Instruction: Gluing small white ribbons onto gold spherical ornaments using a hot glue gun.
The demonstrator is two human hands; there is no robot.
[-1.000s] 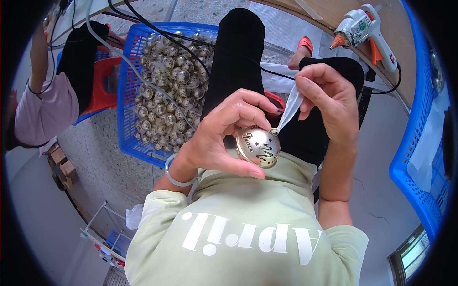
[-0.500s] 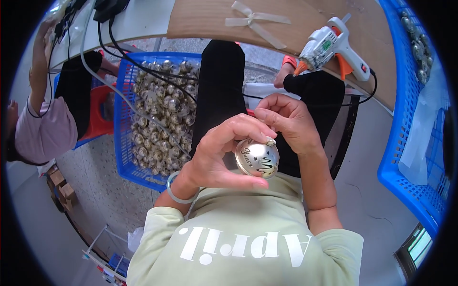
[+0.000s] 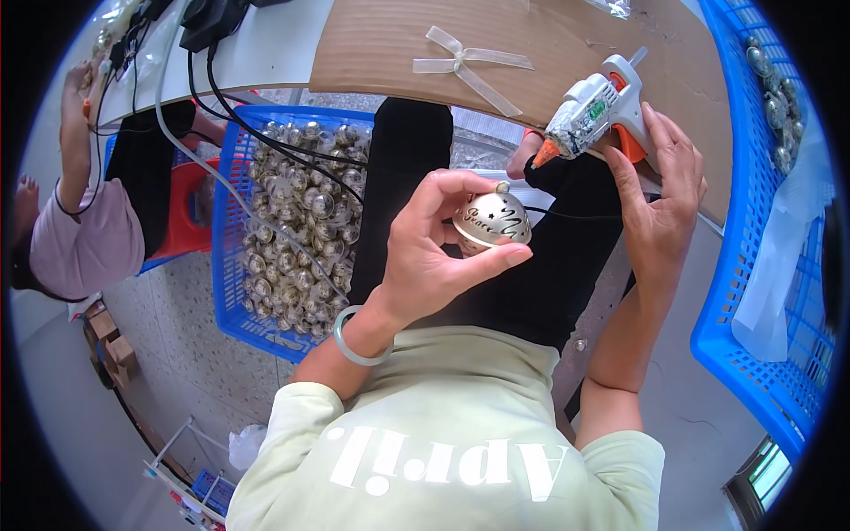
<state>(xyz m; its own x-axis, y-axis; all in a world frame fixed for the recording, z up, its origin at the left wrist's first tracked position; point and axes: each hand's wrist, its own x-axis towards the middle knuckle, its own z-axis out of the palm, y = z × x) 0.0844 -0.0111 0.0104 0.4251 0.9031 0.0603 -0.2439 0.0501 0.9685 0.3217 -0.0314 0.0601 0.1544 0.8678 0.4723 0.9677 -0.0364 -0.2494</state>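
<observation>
Above my lap, my left hand (image 3: 447, 234) grips a pale gold jingle bell (image 3: 498, 219) between thumb and fingers. The bell is round, with dark cut-out stars, lettering and a zigzag shape. A small knob sits at its top, by my index fingertip. My right hand (image 3: 660, 190) is at the handle of a white hot glue gun (image 3: 580, 111), fingers along the outer side and thumb near the orange trigger. The gun lies at the table edge, orange nozzle toward me. A sheer white ribbon bow (image 3: 460, 62) lies left of it on the cardboard.
A blue basket (image 3: 232, 221) full of similar bells stands on the floor at left. Black cables (image 3: 266, 137) hang over it. Another blue basket (image 3: 722, 341) is at right. Brown cardboard (image 3: 381, 53) covers the table. A co-worker's arm (image 3: 75, 142) reaches up at far left.
My right hand has left the bell and moved right to the glue gun's handle. My left hand has carried the bell slightly up and right, tilting it. The view has shifted a little.
</observation>
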